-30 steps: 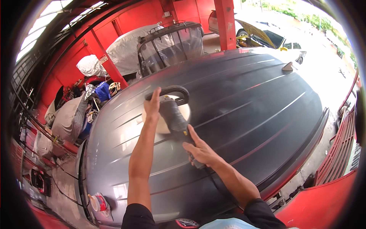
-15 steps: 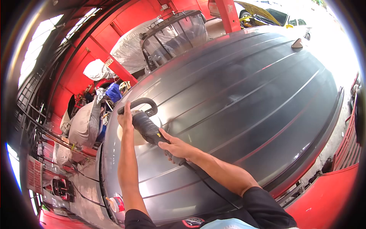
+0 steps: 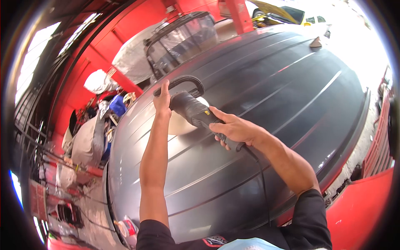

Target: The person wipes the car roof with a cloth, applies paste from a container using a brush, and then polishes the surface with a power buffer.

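Note:
Both my hands grip a black electric polisher point(image 3: 191, 109) on a dark, ribbed vehicle roof point(image 3: 266, 121). My left hand point(image 3: 163, 100) is wrapped round one end of its curved front handle point(image 3: 193, 80). Around the rear grip closes my right hand point(image 3: 234, 127), the thumb and forefinger along the body. A pale polishing pad point(image 3: 182, 125) shows under the tool's head against the roof; its contact face is hidden. From the rear grip a black power cord point(image 3: 262, 179) trails down across the roof toward my body.
A tub with a red label point(image 3: 127, 227) sits at the roof's lower left edge. A small fin antenna point(image 3: 316, 42) stands at the far end. Covered vehicles, a red pillar point(image 3: 241, 17) and a car with its yellow hood raised point(image 3: 280, 11) are beyond. Red slatted metal point(image 3: 377, 137) lies right.
The polisher and both hands have moved to the right and slightly up across the roof. Both hands keep their grip, and the cord now hangs more steeply. The view has shifted a little.

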`<state>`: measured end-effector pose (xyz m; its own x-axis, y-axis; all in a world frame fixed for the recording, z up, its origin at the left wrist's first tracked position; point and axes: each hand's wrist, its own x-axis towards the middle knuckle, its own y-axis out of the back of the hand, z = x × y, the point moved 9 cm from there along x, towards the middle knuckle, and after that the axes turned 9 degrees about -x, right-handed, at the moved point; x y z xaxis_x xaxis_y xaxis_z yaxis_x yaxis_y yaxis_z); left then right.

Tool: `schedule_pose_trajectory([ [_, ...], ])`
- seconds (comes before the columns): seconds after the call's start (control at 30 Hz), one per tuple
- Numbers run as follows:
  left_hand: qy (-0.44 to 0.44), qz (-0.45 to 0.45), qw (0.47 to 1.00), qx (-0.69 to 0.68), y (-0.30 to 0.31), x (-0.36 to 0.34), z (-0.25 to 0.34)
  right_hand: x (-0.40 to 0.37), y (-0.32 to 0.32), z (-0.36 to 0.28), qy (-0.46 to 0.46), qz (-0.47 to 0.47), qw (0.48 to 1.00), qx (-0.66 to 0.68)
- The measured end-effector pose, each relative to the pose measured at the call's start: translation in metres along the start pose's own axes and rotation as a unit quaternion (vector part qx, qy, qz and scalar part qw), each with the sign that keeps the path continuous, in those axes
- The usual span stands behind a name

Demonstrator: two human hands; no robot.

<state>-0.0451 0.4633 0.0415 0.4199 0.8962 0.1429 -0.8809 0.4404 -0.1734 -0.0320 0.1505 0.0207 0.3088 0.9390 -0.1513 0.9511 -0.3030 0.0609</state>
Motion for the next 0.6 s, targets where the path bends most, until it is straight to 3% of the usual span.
schedule_pose_trajectory([
  [0.13, 0.011, -0.061, 0.998, -0.005, -0.097, -0.006, -0.019, -0.038, 0.056, 0.003, -0.05, 0.07, 0.996, 0.0],
  [0.37, 0.0, -0.168, 0.986, 0.01, -0.238, -0.031, -0.044, -0.07, 0.117, 0.051, -0.019, 0.217, 0.974, 0.059],
  [0.5, 0.057, -0.247, 0.967, -0.02, -0.309, -0.042, -0.07, -0.071, 0.15, 0.079, 0.049, 0.331, 0.942, 0.0],
  [0.6, 0.037, -0.272, 0.961, -0.007, -0.356, -0.049, -0.078, -0.087, 0.178, 0.085, 0.015, 0.38, 0.924, -0.047],
])
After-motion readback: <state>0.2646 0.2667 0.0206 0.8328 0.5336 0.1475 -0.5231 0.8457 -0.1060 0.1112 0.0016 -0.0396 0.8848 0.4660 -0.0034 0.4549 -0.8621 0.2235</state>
